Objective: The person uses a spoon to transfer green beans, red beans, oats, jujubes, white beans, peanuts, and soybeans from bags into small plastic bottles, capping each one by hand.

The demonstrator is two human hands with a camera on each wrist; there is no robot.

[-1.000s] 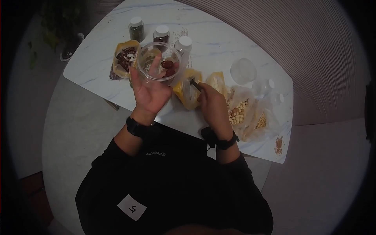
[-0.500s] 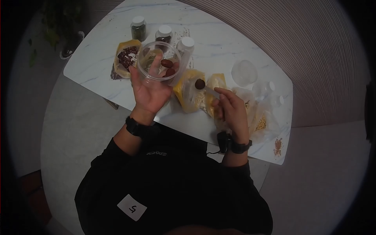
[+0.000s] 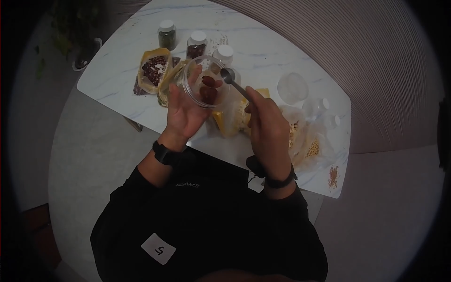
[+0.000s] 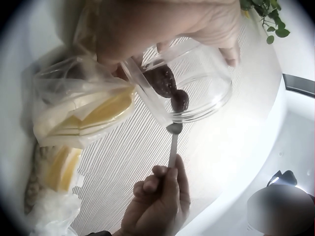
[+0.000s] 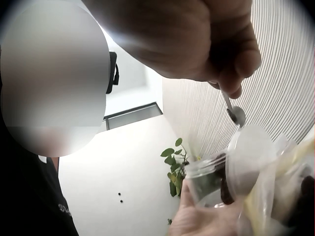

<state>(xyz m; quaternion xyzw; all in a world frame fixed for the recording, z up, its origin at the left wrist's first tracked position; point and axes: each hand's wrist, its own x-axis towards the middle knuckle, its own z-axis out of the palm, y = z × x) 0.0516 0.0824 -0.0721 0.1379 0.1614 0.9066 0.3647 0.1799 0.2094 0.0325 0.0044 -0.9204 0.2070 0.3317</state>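
My left hand [image 3: 184, 118] holds a clear plastic tub [image 4: 209, 91] from below and behind, its thumb and fingers at the tub's sides. Several dark red dates [image 3: 208, 95] lie inside. The tub is tilted, its mouth facing the right hand. With its fingers round the handle, my right hand [image 3: 270, 129] grips a dark spoon [image 3: 239, 88]. The spoon's bowl is right at the tub's rim in the head and left wrist views. What the bowl carries is too dark to make out. Under the hands stand opened yellow bags [image 3: 229, 123].
A bag of dark red beans [image 3: 153, 70] stands at the left. Behind it are white-lidded jars [image 3: 167, 35]. To the right lie a clear round lid [image 3: 292, 88], bags of pale nuts and yellow grains [image 3: 312, 148], and brown crumbs [image 3: 333, 176] near the table's edge.
The spoon has come up out of a yellow bag and moved left to the tub's rim. My left hand has shifted slightly right and tilted the tub toward the spoon.
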